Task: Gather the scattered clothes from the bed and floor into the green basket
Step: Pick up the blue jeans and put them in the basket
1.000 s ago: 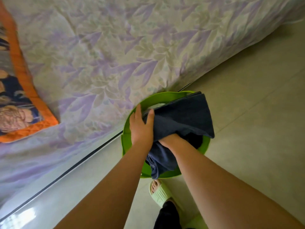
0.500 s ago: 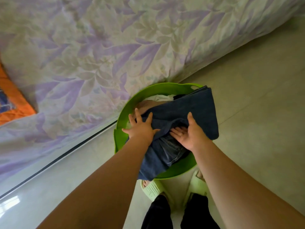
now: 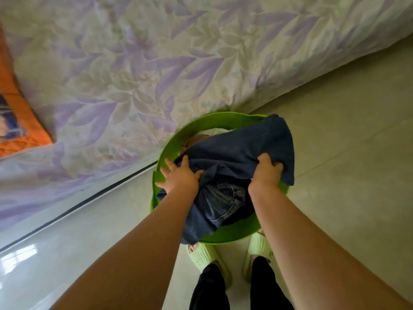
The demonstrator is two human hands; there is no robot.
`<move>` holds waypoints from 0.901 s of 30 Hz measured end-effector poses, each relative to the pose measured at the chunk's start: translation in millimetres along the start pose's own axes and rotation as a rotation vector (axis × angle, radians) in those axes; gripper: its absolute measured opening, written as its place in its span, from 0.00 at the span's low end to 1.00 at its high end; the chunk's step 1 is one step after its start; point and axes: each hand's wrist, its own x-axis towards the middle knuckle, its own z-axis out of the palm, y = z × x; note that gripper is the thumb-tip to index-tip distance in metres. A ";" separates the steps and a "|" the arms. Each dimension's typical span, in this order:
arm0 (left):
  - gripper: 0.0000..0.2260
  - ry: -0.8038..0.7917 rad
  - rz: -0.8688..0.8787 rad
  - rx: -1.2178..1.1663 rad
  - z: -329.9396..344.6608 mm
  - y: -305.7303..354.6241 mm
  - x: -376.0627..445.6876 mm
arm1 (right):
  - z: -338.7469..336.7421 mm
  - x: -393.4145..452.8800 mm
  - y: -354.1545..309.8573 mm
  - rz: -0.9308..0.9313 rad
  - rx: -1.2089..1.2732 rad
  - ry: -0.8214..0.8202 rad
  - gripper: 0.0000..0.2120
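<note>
Right at the bottom you can see 2 pale green slippers [image 3: 207, 256] and black trouser legs [image 3: 209, 289] on the tiled floor [image 3: 346, 153], toes almost touching the green basket [image 3: 223, 120], which sits on the floor tight against the side of the bed. Both bare forearms reach down into it. The left hand [image 3: 180, 179] lies flat with fingers spread on the left edge of the dark blue jeans [image 3: 234, 157], near the basket's left rim, so it's pressing rather than clutching, grip loose. The right hand [image 3: 266, 171] has its fingers curled into the denim on the right side, grip clenched on a bunched fold. The jeans are piled across the top of the basket, one end hanging over the near rim toward the slippers, another flopping over the right rim. Under them, toward the far side, a bit of white and brownish clothing [image 3: 201, 136] peeks out. Beyond that is the bed, covered in a purple leaf-print sheet [image 3: 156, 63], with an orange-bordered blanket [image 3: 15, 121] at the far left
</note>
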 end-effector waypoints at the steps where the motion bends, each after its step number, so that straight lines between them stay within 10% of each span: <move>1: 0.31 0.017 -0.004 -0.031 -2.6 -2.8 -3.8 | 1.5 -13.0 -1.4 -0.063 -0.017 -0.094 0.21; 5: 0.28 0.048 -0.011 -0.114 -10.3 -15.3 -18.1 | 0.4 -50.7 -1.4 -0.159 -0.190 -0.396 0.22; 10: 0.21 0.008 -0.265 -0.249 -17.2 -16.6 -41.5 | 5.2 -66.9 11.2 -0.300 -1.005 -0.697 0.22; 20: 0.38 -0.081 -0.096 -0.531 13.6 -32.6 -50.7 | 24.3 -53.2 24.5 -0.564 -2.194 -0.679 0.22; 24: 0.43 -0.097 -0.107 -0.390 33.8 -28.8 -54.2 | 27.6 -35.1 15.3 -0.377 -2.176 -0.948 0.25; 27: 0.45 -0.054 -0.138 -0.439 34.5 -23.6 -46.3 | 24.2 -25.2 -5.4 -0.598 -1.871 -0.653 0.28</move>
